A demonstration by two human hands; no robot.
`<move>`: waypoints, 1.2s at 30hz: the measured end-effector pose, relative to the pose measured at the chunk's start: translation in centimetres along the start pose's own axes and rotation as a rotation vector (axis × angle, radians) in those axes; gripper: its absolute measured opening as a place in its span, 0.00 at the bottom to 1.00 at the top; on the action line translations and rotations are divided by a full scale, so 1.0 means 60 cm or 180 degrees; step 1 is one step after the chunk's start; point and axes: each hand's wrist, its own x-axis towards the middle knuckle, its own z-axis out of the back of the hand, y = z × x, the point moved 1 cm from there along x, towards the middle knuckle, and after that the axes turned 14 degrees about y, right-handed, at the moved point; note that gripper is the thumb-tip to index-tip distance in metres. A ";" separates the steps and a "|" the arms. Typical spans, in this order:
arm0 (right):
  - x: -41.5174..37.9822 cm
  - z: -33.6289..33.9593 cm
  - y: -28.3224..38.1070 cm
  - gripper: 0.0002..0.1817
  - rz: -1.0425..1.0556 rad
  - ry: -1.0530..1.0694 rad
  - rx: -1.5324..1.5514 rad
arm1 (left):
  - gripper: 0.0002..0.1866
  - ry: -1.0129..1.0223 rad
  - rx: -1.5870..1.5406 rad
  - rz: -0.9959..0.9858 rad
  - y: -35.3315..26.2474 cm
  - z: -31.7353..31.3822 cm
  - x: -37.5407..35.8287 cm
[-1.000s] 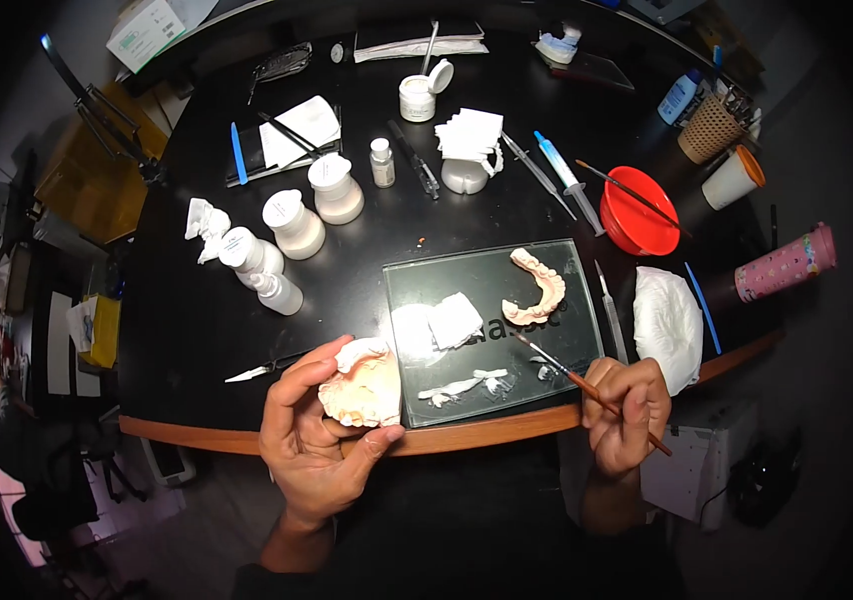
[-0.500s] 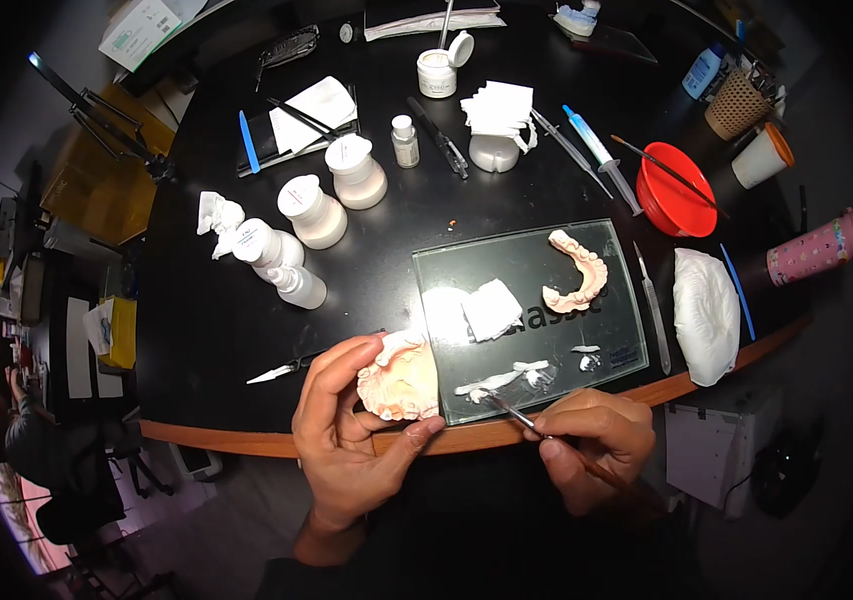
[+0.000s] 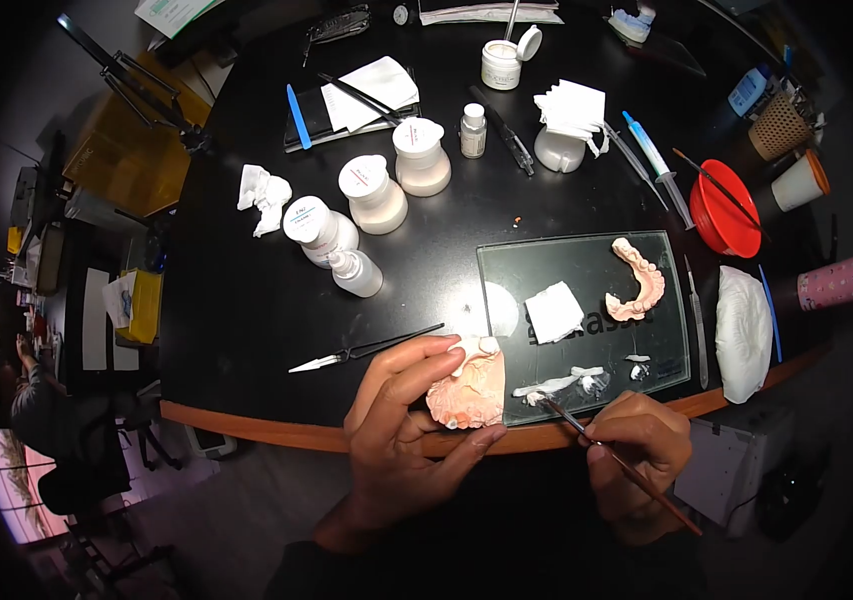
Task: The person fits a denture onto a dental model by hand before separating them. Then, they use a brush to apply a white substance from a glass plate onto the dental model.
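Note:
My left hand (image 3: 409, 430) is closed around a pinkish dental model (image 3: 467, 390), its teeth along the lower edge. The model is beside the left edge of a glass slab (image 3: 507, 270). In my right hand (image 3: 639, 448) is a thin brush (image 3: 637, 478), pinched near its front. Its tip touches a streak of white paste (image 3: 547, 388) at the slab's near edge. Farther back on the glass lie a folded white tissue (image 3: 555, 312) and a second, horseshoe-shaped dental model (image 3: 649, 280). A small paste dab (image 3: 638, 368) sits to the right.
White-capped powder jars (image 3: 375, 195) and a small dropper bottle (image 3: 357, 273) stand at the left. Tweezers (image 3: 367, 350) lie by my left hand. On the right are a red bowl (image 3: 712, 220) with a brush across it, a metal spatula (image 3: 697, 325) and a white wrapped bundle (image 3: 745, 335).
The whole scene has shifted right in view as the head turned. My left hand still holds the model, now turned slightly; the brush tip stays at the white paste.

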 end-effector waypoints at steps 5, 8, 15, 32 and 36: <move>0.000 0.003 -0.002 0.06 -0.0001 0.0007 0.0097 | 0.35 -0.0007 0.0013 -0.0086 0.002 -0.002 -0.002; 0.000 0.008 -0.001 0.06 -0.0092 0.0064 0.0161 | 0.35 0.0076 0.0199 -0.0040 0.000 0.002 -0.003; -0.001 0.015 0.010 0.03 -0.0151 0.0259 -0.0097 | 0.36 -0.0023 0.0157 -0.0015 0.001 -0.003 -0.003; 0.011 -0.004 0.000 0.12 -0.0007 0.0121 -0.0477 | 0.38 -0.0070 -0.0441 -0.0002 0.009 -0.009 -0.008; 0.011 0.005 0.011 0.13 -0.0100 0.0400 -0.0399 | 0.37 -0.0078 -0.0513 0.0062 0.006 -0.008 -0.008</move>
